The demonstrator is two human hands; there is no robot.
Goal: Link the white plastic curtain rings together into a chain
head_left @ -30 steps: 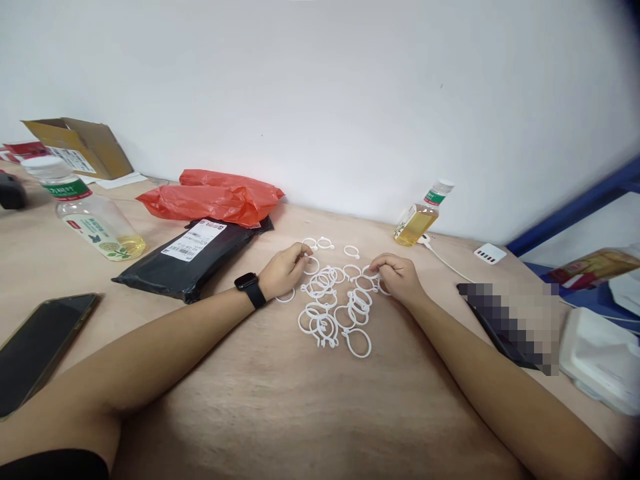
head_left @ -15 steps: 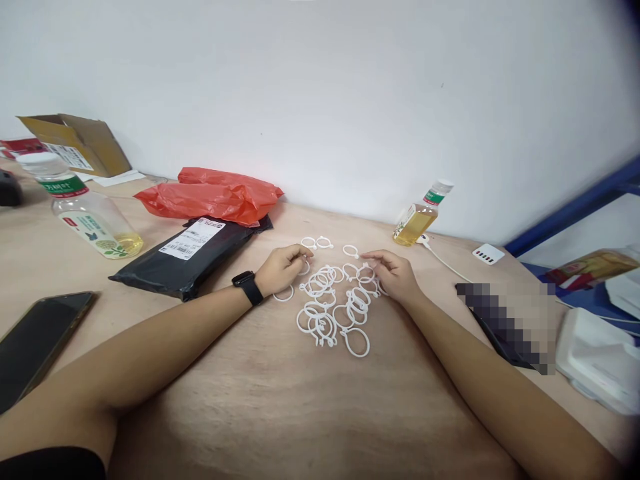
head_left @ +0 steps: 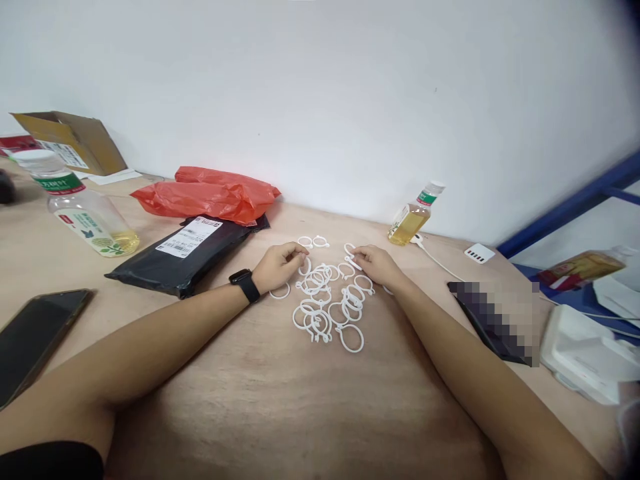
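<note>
Many white plastic curtain rings (head_left: pixel 351 339), each with a small eyelet, lie in a loose overlapping pile on the wooden table. At the pile's far left, my left hand (head_left: pixel 277 267) has thumb and forefinger pinched together on the edge of a white curtain ring (head_left: pixel 305 274), partly hidden by the fingers. My right hand (head_left: pixel 377 264), at the far right of the pile, pinches a tilted white curtain ring (head_left: pixel 354 264). Just beyond those fingertips lies another ring (head_left: pixel 349 248). Two rings (head_left: pixel 320 242) sit side by side behind the pile.
To the left are a black parcel (head_left: pixel 200 257), a red plastic bag (head_left: pixel 210 193), a drink bottle (head_left: pixel 90 213), a phone (head_left: pixel 40 340) and an open cardboard box (head_left: pixel 95 143). A second bottle (head_left: pixel 410 223), a charger (head_left: pixel 479 253), a dark device (head_left: pixel 480 320) and a white container (head_left: pixel 580 353) stand right.
My right hand has moved slightly left and closed on a curtain ring, which is now tilted at its fingertips. My left hand stays by its ring. The whole view has shifted slightly.
</note>
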